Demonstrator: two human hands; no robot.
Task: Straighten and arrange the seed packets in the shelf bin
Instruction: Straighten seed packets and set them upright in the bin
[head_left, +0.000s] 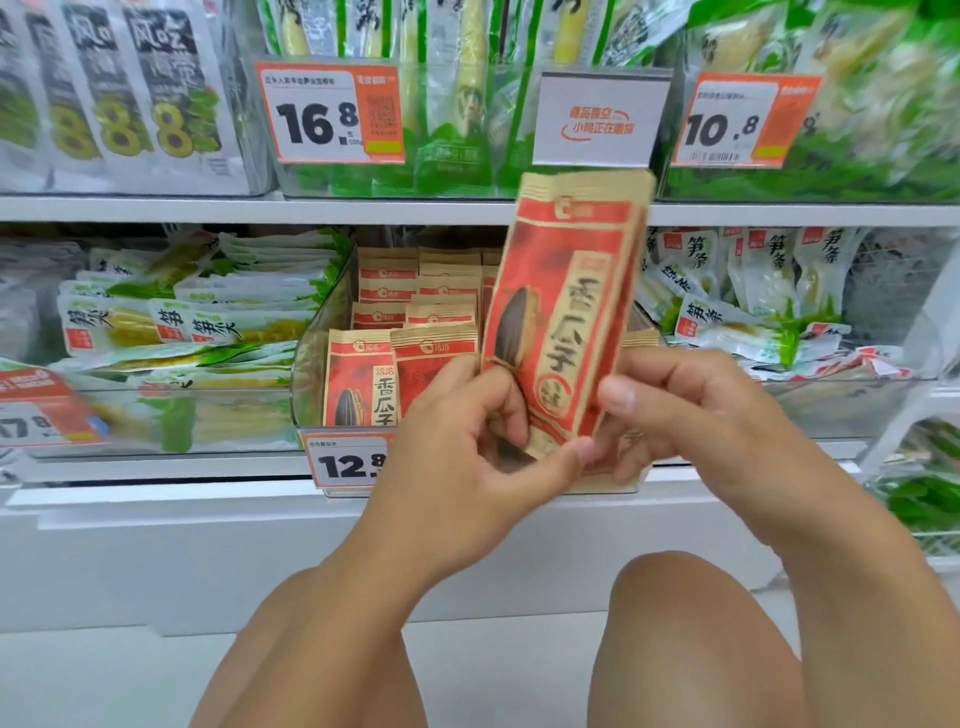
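My left hand (470, 441) and right hand (691, 415) both pinch lower end of red seed packet (563, 312), held upright, slightly tilted, in front of clear shelf bin (311, 358). Remaining packets (400, 332) stand in rows inside bin; price tag (348, 462) on its front.

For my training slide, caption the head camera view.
Both hands, left and right, hold one seed packet upright before the shelf bin.

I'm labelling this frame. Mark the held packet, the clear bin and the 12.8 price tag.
held packet (566, 312), head view, middle of its red front.
clear bin (311, 353), head view, its bare left wall.
12.8 price tag (348, 465), head view, on the printed digits.
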